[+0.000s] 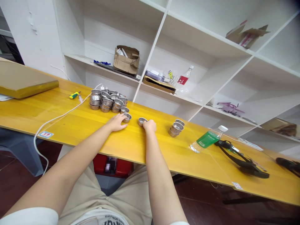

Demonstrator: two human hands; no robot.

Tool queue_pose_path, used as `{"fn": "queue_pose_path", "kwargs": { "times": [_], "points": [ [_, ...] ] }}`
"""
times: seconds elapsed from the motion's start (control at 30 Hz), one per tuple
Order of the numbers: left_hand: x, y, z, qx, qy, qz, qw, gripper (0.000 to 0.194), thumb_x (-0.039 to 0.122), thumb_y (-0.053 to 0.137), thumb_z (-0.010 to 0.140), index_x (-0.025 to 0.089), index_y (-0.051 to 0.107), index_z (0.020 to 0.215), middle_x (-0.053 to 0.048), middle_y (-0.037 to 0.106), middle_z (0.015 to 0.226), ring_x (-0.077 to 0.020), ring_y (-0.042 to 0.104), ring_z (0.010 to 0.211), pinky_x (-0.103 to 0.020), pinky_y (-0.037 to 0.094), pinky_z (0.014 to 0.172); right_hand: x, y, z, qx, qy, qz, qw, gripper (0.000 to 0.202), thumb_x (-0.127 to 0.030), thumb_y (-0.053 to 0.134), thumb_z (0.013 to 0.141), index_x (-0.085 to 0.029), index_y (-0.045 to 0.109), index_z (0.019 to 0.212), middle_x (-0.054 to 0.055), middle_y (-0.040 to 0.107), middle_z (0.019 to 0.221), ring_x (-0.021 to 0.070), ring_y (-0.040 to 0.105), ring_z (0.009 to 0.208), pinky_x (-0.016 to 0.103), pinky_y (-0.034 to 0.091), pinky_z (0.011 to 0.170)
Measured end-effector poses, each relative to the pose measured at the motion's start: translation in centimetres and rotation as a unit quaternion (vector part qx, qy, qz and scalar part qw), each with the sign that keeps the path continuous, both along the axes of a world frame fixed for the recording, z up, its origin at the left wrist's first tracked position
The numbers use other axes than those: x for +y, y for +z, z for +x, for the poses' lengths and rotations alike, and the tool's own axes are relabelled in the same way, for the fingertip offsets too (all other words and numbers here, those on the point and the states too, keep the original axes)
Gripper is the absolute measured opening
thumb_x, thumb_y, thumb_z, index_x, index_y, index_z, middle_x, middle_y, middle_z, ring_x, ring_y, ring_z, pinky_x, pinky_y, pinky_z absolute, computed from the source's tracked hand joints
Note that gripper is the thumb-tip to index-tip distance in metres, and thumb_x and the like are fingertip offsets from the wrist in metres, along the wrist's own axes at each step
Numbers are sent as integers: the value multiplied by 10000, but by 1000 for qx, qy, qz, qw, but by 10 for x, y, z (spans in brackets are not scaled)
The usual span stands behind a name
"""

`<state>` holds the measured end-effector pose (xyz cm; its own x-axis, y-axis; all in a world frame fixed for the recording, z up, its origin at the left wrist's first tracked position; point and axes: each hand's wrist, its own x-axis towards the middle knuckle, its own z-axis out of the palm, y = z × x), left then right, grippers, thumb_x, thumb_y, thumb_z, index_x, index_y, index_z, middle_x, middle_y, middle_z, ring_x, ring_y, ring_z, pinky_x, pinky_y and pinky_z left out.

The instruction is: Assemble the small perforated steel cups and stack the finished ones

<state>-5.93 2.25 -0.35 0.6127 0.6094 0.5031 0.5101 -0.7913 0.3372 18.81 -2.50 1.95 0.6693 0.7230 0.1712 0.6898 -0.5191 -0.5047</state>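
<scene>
Small perforated metal cups [107,102] stand in several stacks, packed together left of centre on the yellow table [126,140]. At the right end of this group my left hand [116,122] has its fingers apart, the fingertips touching the rim of a single cup [127,117]. Another single cup [142,121] is pinched at its right side by my right hand [150,125], whose fingers are closed. Further right stands a separate small group of stacked cups [176,128].
A bottle with a green label [208,139] and a black headset [243,159] lie to the right. At the left are a white cable [62,115], a screwdriver [74,95] and a large flat box [25,79]. White shelves [182,47] rise behind the table.
</scene>
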Motion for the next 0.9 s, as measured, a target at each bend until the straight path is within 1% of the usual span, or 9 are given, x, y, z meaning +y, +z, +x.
{"fn": "queue_pose_path", "kwargs": {
  "times": [0.1, 0.2, 0.27, 0.33, 0.4, 0.5, 0.73, 0.83, 0.9],
  "points": [
    [0, 1, -2, -9, 11, 12, 1000, 315, 503, 642, 848, 223, 684, 985, -95, 660, 1075, -296, 610, 1050, -428, 508, 949, -3, 3, 0, 26, -44, -1, 999, 303, -338, 704, 864, -127, 725, 1080, 237, 716, 1063, 332, 718, 1006, 377, 551, 821],
    [2, -1, -3, -1, 10, 5, 1000, 279, 497, 659, 833, 221, 643, 869, -83, 651, 1004, -283, 618, 989, -407, 512, 878, -6, 8, -11, -36, -19, 96, 995, 360, -302, 609, 924, -108, 674, 1221, 246, 667, 1238, 336, 646, 1164, 394, 509, 930],
    [2, -2, -3, 12, 1, -4, 1000, 257, 470, 673, 825, 221, 619, 854, -75, 664, 976, -277, 625, 957, -396, 507, 842, -7, 10, -25, -70, 65, 160, 982, 334, -269, 532, 961, -120, 673, 1223, 199, 689, 1224, 292, 637, 1157, 363, 476, 968],
    [2, -1, -2, 20, -4, -8, 1000, 234, 438, 676, 825, 221, 606, 873, -71, 678, 953, -277, 630, 932, -392, 501, 816, -6, 9, -43, -73, 193, 183, 961, 286, -263, 489, 980, -157, 711, 1126, 129, 740, 1108, 235, 666, 1042, 313, 462, 946],
    [0, 1, -1, 19, -8, -4, 1000, 221, 405, 672, 827, 218, 606, 925, -79, 689, 979, -283, 633, 943, -392, 497, 815, -6, 7, -61, -69, 302, 175, 935, 259, -292, 499, 982, -198, 736, 1023, 78, 764, 1016, 206, 677, 929, 285, 460, 889],
    [-3, 5, -1, 14, -14, 7, 1000, 200, 358, 641, 837, 208, 604, 965, -98, 686, 1018, -293, 633, 975, -400, 494, 840, -7, 3, -80, -55, 377, 141, 914, 255, -297, 508, 972, -230, 749, 921, 48, 772, 919, 194, 670, 827, 273, 448, 795],
    [-8, 11, -1, -2, -7, 17, 1000, 172, 318, 643, 821, 211, 568, 934, -81, 644, 976, -280, 622, 953, -404, 504, 841, -5, 1, -84, 53, 386, 146, 909, 159, -228, 593, 844, -213, 748, 875, 6, 745, 824, 173, 635, 753, 264, 441, 733],
    [-10, 11, 0, -33, -11, 23, 999, 248, 315, 652, 818, 210, 571, 1028, -86, 624, 1087, -271, 628, 1003, -400, 521, 877, -1, -1, -82, 101, 387, 158, 903, 152, -291, 621, 837, -195, 737, 861, -8, 715, 785, 161, 606, 725, 259, 429, 703],
    [-12, 12, -1, -54, -12, 28, 998, 350, 302, 659, 807, 210, 562, 1130, -98, 596, 1197, -273, 626, 1075, -403, 529, 922, 2, -4, -81, 119, 396, 164, 895, 217, -376, 625, 852, -188, 722, 804, -18, 679, 732, 153, 575, 700, 257, 411, 679]
  ]
}}
